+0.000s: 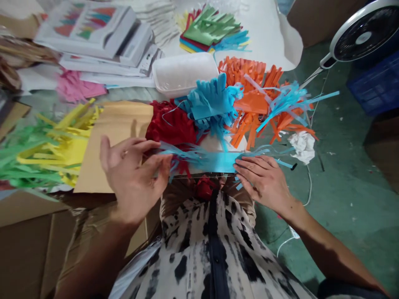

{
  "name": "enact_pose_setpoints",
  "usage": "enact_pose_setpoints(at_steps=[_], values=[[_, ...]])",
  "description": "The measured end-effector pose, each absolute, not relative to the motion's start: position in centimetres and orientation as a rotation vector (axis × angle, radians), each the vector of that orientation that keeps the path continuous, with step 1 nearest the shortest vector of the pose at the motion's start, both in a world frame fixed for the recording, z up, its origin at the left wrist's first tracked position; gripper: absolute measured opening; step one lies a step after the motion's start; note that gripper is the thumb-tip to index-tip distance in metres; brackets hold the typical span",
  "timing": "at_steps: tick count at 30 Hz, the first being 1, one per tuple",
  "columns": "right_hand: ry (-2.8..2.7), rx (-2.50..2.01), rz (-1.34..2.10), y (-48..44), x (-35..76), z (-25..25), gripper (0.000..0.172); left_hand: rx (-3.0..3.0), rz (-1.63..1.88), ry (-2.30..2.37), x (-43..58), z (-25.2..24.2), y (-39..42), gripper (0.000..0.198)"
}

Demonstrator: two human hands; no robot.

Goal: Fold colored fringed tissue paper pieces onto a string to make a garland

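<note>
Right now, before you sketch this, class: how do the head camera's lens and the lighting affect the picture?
Head view: the wide lens bows the scene, stretching the right forearm toward the corner and swelling the shirt at the bottom. Lighting is soft and even, with only faint shadows beneath the blue paper fringe, and no strong glare.

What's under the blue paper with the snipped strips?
Red cut paper pokes out below the blue fringed paper, and a white patch shows just beyond it. The spot right under the middle can't be seen: the blue paper covers it. The left hand and right hand touch its ends.
</note>
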State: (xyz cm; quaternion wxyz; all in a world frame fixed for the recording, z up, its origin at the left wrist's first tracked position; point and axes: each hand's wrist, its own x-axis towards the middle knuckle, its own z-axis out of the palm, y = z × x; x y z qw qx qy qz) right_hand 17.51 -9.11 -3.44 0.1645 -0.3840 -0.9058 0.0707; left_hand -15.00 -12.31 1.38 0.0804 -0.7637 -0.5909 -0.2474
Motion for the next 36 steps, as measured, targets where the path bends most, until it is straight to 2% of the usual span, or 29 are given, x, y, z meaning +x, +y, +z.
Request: enact_pose_setpoints(at_steps=[1,3,6,12,17,21,26,36], values=[[-2.578,-1.114,0.217,-9.1,17.5,-3.4,0.027,-2.294,-0.821,-1.718,-14.0,1.3,-12.5,0.003],[-2.576,-1.139,0.229,-9.2,17.3,-3.3,0.027,-2.528,-0.898,-1.512,-11.4,0.3,-12.8,0.020],[-2.589,-1.162,0.236,-9.3,17.2,-3.2,0.027,-2.788,-0.680,-1.357,-7.8,-2.3,-12.6,0.033],[-2.620,-1.154,0.189,-9.9,17.8,-3.7,0.030,-2.716,-0.727,-1.374,-7.1,-5.7,-12.6,0.028],[-2.548,-1.174,0.292,-9.6,18.2,-3.8,0.024,-2.727,-0.768,-1.623,-8.0,-4.5,-12.5,0.019],[-2.457,-1.344,0.409,-9.1,17.8,-3.1,0.020,-2.750,-0.660,-1.828,-8.2,-3.1,-11.2,0.020],[-2.371,-1.536,0.299,-9.0,16.7,-2.9,0.020,-2.615,-0.487,-1.987,-8.1,-2.6,-9.8,0.023],[-2.408,-1.634,0.214,-8.2,15.7,-3.2,0.023,-2.525,-0.328,-1.964,-7.4,-2.6,-8.7,0.024]])
